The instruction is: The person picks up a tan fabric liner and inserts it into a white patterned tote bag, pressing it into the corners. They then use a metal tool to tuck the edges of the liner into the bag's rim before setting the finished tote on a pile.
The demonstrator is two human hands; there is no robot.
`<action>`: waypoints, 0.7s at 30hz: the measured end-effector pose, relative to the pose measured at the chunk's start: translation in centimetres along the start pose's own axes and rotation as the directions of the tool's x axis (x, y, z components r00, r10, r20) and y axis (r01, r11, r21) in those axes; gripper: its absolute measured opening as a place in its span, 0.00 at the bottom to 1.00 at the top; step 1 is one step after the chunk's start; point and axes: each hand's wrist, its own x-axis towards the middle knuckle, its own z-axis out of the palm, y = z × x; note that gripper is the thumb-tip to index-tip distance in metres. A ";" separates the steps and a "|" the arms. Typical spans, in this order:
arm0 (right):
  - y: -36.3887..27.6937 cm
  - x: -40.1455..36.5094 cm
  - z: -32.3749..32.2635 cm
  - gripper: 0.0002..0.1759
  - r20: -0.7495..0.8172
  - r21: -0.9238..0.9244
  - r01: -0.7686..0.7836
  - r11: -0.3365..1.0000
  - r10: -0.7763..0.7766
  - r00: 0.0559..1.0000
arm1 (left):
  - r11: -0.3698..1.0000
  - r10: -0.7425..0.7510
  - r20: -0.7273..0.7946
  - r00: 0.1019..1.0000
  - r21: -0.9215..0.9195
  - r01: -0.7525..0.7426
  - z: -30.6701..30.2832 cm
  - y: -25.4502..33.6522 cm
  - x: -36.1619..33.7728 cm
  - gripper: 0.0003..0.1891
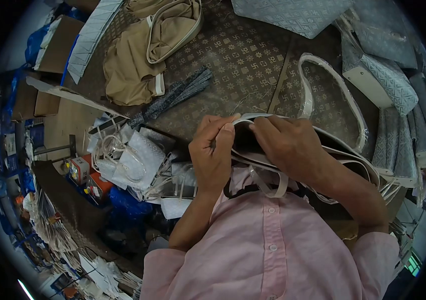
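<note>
A handbag with a pale rim and a dark inside is held mouth-up against my front, at the table edge. My left hand pinches the left end of its rim between thumb and fingers. Close by, my right hand is closed on the same rim, its fingers bent over into the opening; some fingertips are hidden. One white handle, wrapped in clear plastic, arches over the table beyond the bag. Another pale handle hangs on the near side, against the pink shirt.
Tan cloth pieces and a bundle of dark grey strips lie on the patterned brown table. Grey patterned bags are stacked at the right. White pieces and cords pile up at the left, near small boxes.
</note>
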 end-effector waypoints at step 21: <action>-0.4 3.3 -2.5 0.06 -0.094 -0.477 0.055 0.877 -0.113 0.989 | 0.991 0.013 -0.120 0.993 0.131 0.003 0.4 -0.3 0.1 0.08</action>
